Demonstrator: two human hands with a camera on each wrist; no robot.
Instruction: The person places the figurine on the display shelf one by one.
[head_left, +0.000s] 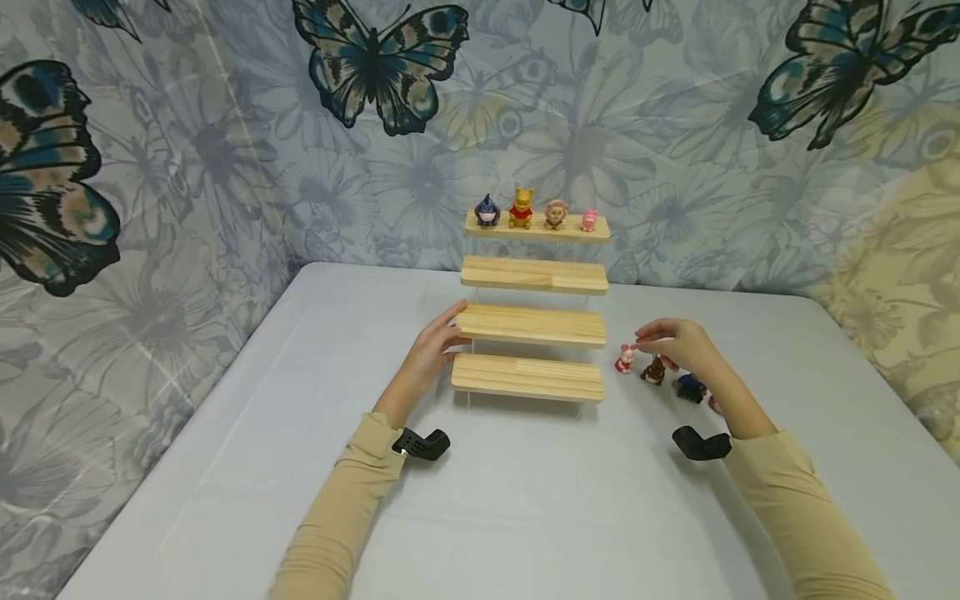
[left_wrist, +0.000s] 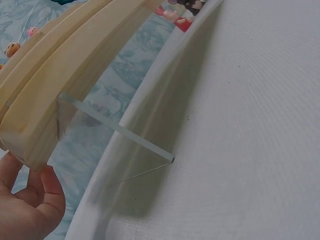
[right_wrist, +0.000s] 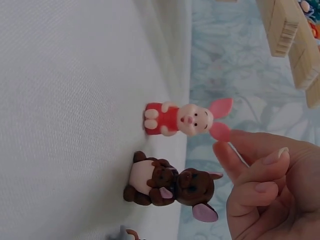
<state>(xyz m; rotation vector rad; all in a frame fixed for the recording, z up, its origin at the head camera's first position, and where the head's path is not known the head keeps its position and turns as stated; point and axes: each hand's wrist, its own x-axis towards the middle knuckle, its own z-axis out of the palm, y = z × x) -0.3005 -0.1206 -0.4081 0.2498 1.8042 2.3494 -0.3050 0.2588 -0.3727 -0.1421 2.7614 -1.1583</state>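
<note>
A four-tier wooden display stand [head_left: 534, 324] with clear supports stands mid-table. My left hand [head_left: 433, 342] holds the left end of one of its lower boards; in the left wrist view its fingertips bend against the board's end [left_wrist: 37, 162]. To the stand's right, my right hand [head_left: 684, 343] pinches one ear of a pink pig figurine [right_wrist: 187, 119] in red between its fingertips. That pig stands upright, base down at the table. Right beside it sits a brown kangaroo figurine [right_wrist: 170, 181] with a baby in its pouch.
Past the kangaroo lie a dark blue figurine [head_left: 689, 388] and a reddish one [head_left: 715, 405], partly behind the right wrist. The top tier carries a donkey [head_left: 487, 212], a yellow bear [head_left: 521, 208], a tan figurine [head_left: 556, 214] and a pink one [head_left: 588, 221]. A butterfly-patterned cloth [head_left: 420, 167] hangs behind.
</note>
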